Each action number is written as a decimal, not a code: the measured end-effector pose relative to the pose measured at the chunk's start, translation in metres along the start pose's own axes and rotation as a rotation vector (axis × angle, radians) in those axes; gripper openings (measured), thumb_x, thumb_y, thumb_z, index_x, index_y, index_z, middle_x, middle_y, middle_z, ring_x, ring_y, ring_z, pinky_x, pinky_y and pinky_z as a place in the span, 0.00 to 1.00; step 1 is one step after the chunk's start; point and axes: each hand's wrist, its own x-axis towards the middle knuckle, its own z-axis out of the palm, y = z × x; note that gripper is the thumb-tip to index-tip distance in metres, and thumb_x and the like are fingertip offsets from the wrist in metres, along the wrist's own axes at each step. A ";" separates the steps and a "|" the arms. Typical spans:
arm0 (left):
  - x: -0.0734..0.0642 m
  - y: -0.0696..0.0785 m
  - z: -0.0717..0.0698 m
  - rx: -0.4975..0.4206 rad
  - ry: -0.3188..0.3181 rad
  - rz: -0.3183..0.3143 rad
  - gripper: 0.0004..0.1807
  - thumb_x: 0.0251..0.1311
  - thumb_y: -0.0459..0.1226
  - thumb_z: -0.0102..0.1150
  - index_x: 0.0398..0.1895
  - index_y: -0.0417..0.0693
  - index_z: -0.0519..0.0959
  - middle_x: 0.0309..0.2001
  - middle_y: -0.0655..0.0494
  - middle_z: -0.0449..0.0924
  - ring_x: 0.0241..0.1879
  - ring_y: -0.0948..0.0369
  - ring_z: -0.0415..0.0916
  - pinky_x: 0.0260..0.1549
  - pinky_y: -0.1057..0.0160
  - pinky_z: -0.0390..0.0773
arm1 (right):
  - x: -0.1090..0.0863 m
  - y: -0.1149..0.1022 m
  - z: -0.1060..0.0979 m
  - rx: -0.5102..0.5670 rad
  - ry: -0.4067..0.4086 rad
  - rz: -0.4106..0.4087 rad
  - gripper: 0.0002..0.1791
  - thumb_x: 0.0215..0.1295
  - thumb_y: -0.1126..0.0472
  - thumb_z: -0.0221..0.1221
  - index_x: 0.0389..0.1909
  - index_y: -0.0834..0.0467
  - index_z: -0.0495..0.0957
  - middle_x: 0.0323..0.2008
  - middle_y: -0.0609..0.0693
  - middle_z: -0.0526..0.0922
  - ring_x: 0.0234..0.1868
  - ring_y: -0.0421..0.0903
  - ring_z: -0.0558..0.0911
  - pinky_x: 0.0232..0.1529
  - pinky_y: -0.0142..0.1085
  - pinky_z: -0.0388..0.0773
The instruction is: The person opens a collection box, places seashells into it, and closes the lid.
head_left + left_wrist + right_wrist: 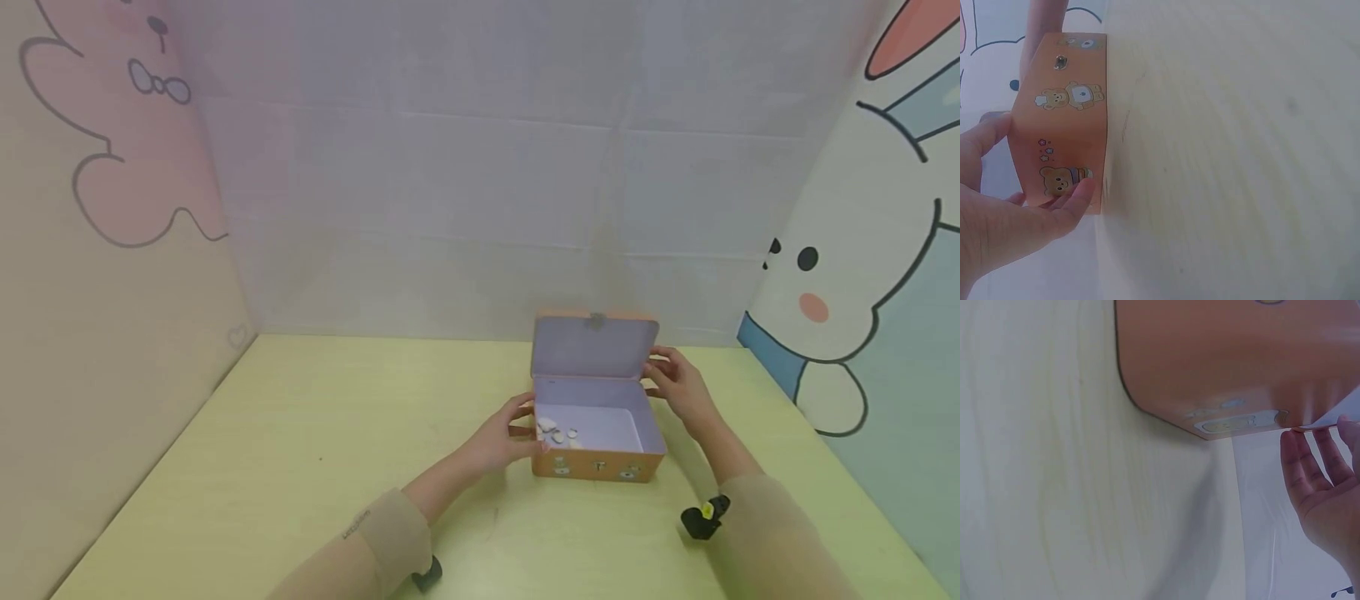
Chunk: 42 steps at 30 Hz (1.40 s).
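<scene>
An orange tin box (597, 465) with bear pictures stands with its lid (592, 350) raised, the pale lilac inside facing forward. My left hand (495, 437) holds the box's left end, thumb at the front top corner and fingers spread along the side. In the left wrist view, one fingertip (1087, 185) lies low on the side wall, over a printed bear. At the lid's right edge, my right hand (678, 387) pinches it between thumb and fingers. Several small whitish rounded pieces (557, 436) lie inside the box at its left; their kind is too small to make out.
The box stands on a pale yellow table (337, 450), towards its right side. A white sheet (450, 183) hangs behind the table's back edge. Side panels with a pink cartoon animal (142, 158) and a white rabbit (840, 267) flank it.
</scene>
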 end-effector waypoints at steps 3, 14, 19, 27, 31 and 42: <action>0.000 0.001 0.000 -0.003 0.003 0.001 0.44 0.54 0.33 0.65 0.72 0.51 0.53 0.68 0.42 0.60 0.60 0.45 0.68 0.51 0.49 0.75 | -0.002 0.000 0.000 -0.017 0.004 -0.004 0.23 0.71 0.61 0.50 0.60 0.71 0.61 0.43 0.45 0.81 0.39 0.31 0.80 0.36 0.31 0.81; 0.004 0.022 -0.006 0.200 0.115 0.017 0.47 0.54 0.48 0.66 0.73 0.52 0.50 0.70 0.46 0.58 0.65 0.47 0.63 0.57 0.48 0.71 | -0.014 0.000 -0.004 -0.027 -0.011 -0.065 0.16 0.69 0.59 0.53 0.54 0.60 0.67 0.41 0.30 0.77 0.42 0.28 0.79 0.38 0.32 0.82; 0.012 0.043 -0.013 0.264 0.175 0.135 0.43 0.58 0.51 0.61 0.73 0.52 0.52 0.71 0.50 0.57 0.67 0.52 0.60 0.61 0.52 0.68 | -0.017 0.002 -0.006 -0.055 -0.035 -0.090 0.18 0.69 0.60 0.53 0.56 0.64 0.66 0.42 0.32 0.77 0.44 0.28 0.79 0.40 0.31 0.82; 0.027 0.057 -0.014 0.331 0.230 0.258 0.26 0.65 0.51 0.51 0.64 0.53 0.70 0.65 0.55 0.68 0.64 0.56 0.66 0.56 0.59 0.73 | -0.022 0.004 -0.010 -0.055 -0.070 -0.105 0.17 0.69 0.64 0.52 0.53 0.69 0.64 0.43 0.30 0.77 0.46 0.29 0.79 0.42 0.28 0.80; 0.030 0.059 -0.013 0.328 0.247 0.303 0.21 0.66 0.48 0.52 0.57 0.49 0.76 0.57 0.54 0.76 0.58 0.58 0.72 0.52 0.63 0.76 | -0.024 0.003 -0.010 -0.055 -0.082 -0.095 0.17 0.69 0.64 0.52 0.53 0.69 0.64 0.44 0.32 0.75 0.46 0.28 0.78 0.43 0.26 0.79; 0.031 0.060 -0.010 0.348 0.259 0.313 0.20 0.65 0.49 0.53 0.52 0.47 0.79 0.50 0.53 0.80 0.45 0.55 0.80 0.42 0.64 0.80 | -0.030 -0.003 -0.013 -0.075 -0.091 -0.116 0.19 0.69 0.62 0.52 0.57 0.67 0.64 0.46 0.31 0.74 0.48 0.28 0.77 0.44 0.25 0.78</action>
